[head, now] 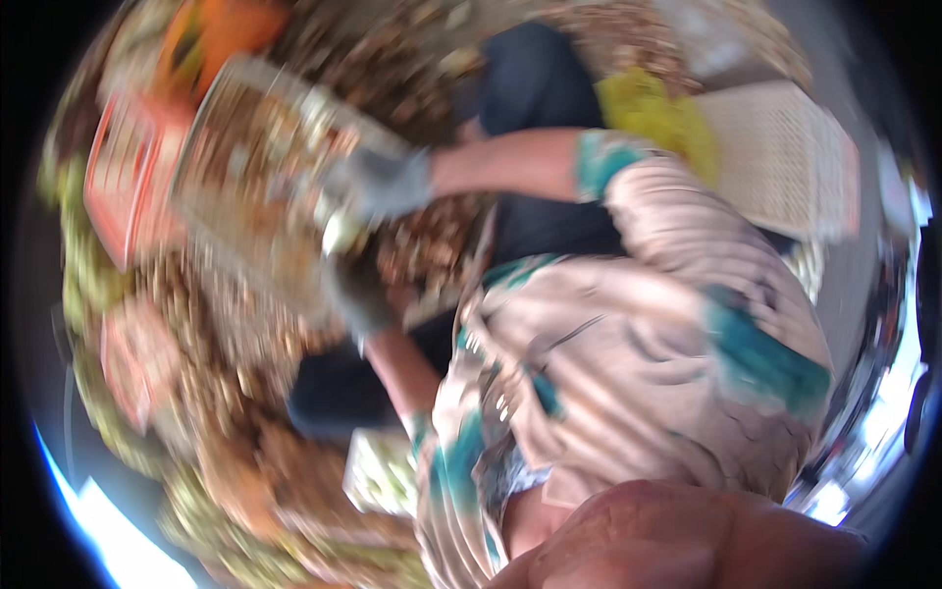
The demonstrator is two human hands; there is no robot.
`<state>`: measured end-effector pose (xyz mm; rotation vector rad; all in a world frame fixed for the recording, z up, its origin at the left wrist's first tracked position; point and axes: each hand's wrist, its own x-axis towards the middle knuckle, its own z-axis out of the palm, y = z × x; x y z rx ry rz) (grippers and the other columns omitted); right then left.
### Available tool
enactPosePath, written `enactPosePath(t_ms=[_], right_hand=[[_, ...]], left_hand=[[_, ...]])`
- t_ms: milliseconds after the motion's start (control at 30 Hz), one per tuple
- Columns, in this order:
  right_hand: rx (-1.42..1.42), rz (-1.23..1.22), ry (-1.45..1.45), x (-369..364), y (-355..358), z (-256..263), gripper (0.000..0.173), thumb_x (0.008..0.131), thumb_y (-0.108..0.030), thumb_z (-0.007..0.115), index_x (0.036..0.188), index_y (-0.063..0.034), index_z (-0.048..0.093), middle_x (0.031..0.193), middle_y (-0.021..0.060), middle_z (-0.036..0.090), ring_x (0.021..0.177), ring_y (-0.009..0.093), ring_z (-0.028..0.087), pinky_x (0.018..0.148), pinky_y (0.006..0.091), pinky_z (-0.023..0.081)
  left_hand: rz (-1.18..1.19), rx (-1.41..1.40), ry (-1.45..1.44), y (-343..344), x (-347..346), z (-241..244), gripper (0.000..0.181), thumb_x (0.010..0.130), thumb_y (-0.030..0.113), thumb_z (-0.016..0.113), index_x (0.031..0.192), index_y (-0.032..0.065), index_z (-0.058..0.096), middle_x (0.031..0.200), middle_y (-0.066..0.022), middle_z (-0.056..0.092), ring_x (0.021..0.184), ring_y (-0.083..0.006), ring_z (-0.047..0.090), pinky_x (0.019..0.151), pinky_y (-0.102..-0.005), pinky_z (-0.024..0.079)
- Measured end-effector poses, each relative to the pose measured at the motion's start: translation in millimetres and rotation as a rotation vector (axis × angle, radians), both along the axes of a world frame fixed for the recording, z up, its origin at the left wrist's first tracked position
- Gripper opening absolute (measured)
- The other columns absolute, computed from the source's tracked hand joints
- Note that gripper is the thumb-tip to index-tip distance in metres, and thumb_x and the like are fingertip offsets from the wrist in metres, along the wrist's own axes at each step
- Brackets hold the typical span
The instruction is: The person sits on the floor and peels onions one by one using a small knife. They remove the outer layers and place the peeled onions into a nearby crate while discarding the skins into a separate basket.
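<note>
Motion blur softens both of my hands, which wear grey gloves. My left hand [360,291] has its fingers around a pale, shiny round bulb [341,233], perhaps a peeled onion. Close above the bulb in the picture is my right hand [386,184]; its fingers are too blurred to show whether it grips anything. Both hands are at the near side of a large rectangular plastic tub [197,129]. Inside the tub lie blurred pale and brown pieces. Brown dry skins [434,247] are heaped between my bent legs, below the hands.
Red plastic baskets [118,184] stand beyond the tub, near an orange bag [235,33]. Green mesh sacks [77,243] line the left rim. A white container [383,471] holds pale pieces. A yellow bag [659,121] and a white perforated basket [780,154] are at upper right.
</note>
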<state>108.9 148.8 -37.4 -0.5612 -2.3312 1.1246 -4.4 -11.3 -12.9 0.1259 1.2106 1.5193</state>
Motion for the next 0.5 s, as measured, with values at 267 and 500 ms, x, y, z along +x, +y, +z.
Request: enactPosePath(t_ms=[267,500], right_hand=[[0.418,-0.127,0.117,9,-10,48,0.024,0.097,-0.029,0.068,0.091,-0.0057,0.066,0.079,0.016,0.068,0.071,0.034,0.069,0.064,0.0407,0.056],[0.382,-0.095,0.077,6,-7,55,0.027,0.094,-0.032,0.071,0.091,-0.0047,0.068,0.081,0.0158,0.068,0.072,0.035,0.069,0.065,0.0413,0.056]], left_hand=[[-0.028,0.265,0.047,-1,3,25,0.066,0.088,0.026,0.074,0.137,-0.0131,0.053,0.119,-0.0183,0.067,0.105,-0.0277,0.069,0.088,-0.0387,0.06],[0.082,0.074,0.233,1,-2,24,0.053,0.087,0.015,0.074,0.13,-0.0122,0.06,0.115,-0.0173,0.07,0.098,-0.0244,0.071,0.086,-0.035,0.06]])
